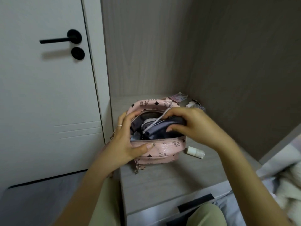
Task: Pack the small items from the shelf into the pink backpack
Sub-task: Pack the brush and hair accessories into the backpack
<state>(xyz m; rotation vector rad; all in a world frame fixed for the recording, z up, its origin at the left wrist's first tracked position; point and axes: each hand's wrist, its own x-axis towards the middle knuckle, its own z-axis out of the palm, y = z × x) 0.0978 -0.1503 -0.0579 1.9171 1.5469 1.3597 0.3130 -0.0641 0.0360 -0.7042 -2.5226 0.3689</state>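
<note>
Pink backpack: stands on the grey shelf between our two hands, top zip open, mouth facing up.
Left hand: we grip the bag's left side; thumb pressed on the front panel below the zip, fingers curled over the left rim. A ring shows on one finger.
Right hand: we grasp a dark folded pouch, fingers over its top, thumb beneath, at the right of the opening.
Pouch: partly inside the mouth, its right end under our right hand; a white cord runs slantwise across it.
Small white bottle: lies on its side just below our right wrist, beside the bag's right corner.
Beyond right hand: more small items and a pinkish packet in the shelf corner; blurred, we cannot tell what they are.
</note>
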